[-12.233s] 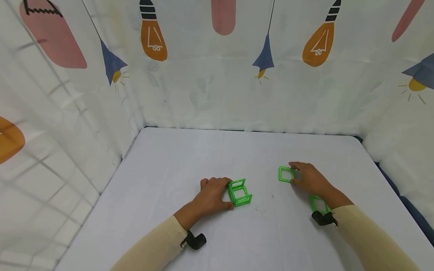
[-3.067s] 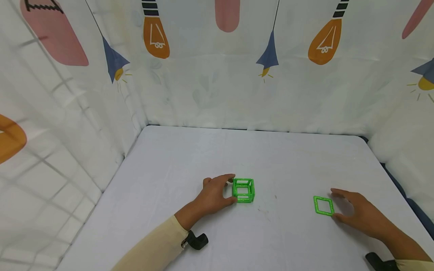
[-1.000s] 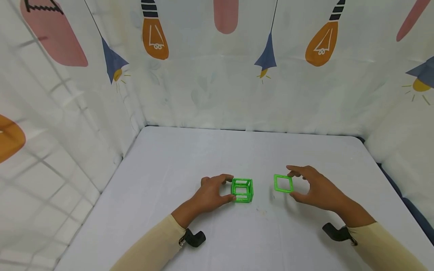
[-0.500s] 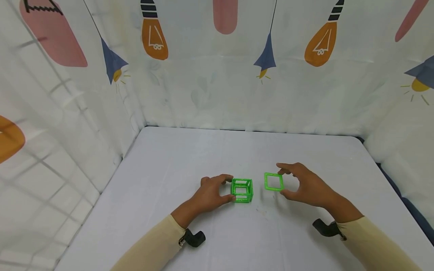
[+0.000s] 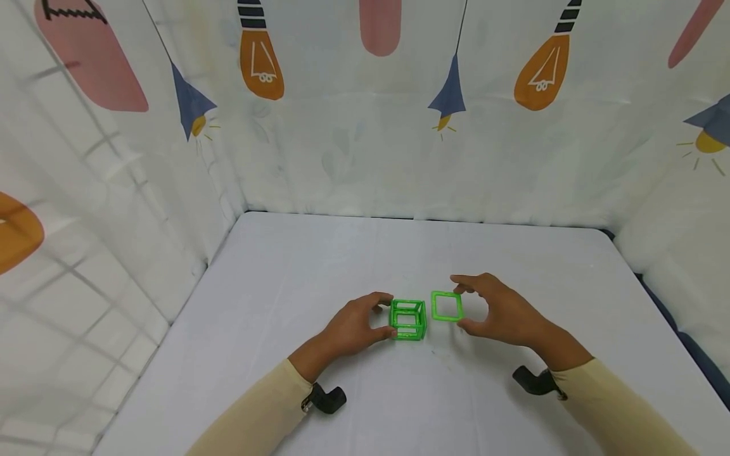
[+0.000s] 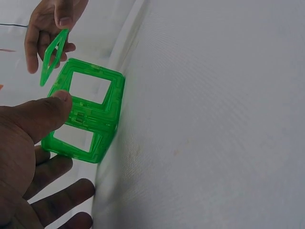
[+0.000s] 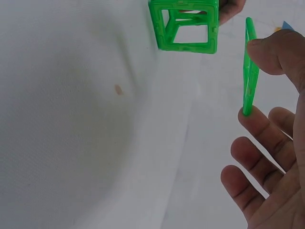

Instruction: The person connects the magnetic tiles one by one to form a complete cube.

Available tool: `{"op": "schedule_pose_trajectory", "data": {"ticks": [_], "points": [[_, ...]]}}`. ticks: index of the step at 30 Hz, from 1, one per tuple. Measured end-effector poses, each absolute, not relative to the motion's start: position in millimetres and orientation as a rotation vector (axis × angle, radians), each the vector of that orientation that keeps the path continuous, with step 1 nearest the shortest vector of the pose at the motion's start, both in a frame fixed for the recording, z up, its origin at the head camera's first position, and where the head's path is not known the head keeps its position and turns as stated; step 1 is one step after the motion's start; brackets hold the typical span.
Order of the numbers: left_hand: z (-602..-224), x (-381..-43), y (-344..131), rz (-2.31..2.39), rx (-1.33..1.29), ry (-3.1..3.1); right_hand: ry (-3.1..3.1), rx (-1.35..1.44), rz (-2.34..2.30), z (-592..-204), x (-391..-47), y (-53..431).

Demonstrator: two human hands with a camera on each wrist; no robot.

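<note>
A green open-frame cube of square magnetic tiles (image 5: 407, 336) sits on the white table in the head view. My left hand (image 5: 352, 327) holds its left side between thumb and fingers; in the left wrist view the thumb lies on the front of the cube (image 6: 102, 106). My right hand (image 5: 507, 315) pinches one loose green square magnetic tile (image 5: 447, 318) by its right side, thumb below and fingers above. The tile is held up just right of the cube, a narrow gap between them. In the right wrist view the tile (image 7: 250, 71) shows edge-on between thumb and fingertip.
A white cloth covers the table (image 5: 319, 253). Behind it hangs a white curtain (image 5: 353, 145) printed with lamps and bulbs. Black wrist cameras (image 5: 327, 400) are worn at both sleeves.
Over the last second the right hand has brought the loose tile left, close to the cube. Earlier the cube had fewer sides, and the tile lay on the table. The left hand stays at the cube.
</note>
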State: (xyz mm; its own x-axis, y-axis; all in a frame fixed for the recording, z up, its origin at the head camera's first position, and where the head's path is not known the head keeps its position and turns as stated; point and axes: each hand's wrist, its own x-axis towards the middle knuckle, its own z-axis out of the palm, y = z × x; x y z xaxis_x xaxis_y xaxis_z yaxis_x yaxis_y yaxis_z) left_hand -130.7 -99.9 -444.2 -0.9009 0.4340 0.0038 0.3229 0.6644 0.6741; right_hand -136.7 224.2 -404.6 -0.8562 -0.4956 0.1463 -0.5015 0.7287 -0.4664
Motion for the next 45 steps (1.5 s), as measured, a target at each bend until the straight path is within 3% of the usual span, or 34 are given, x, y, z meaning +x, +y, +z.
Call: {"op": "schedule_pose_trajectory", "data": {"ticks": [45], "points": [[-446,-133,-102,1.081,0.654,2.705,-2.881,0.965,0.823,-420,-145,180]]}}
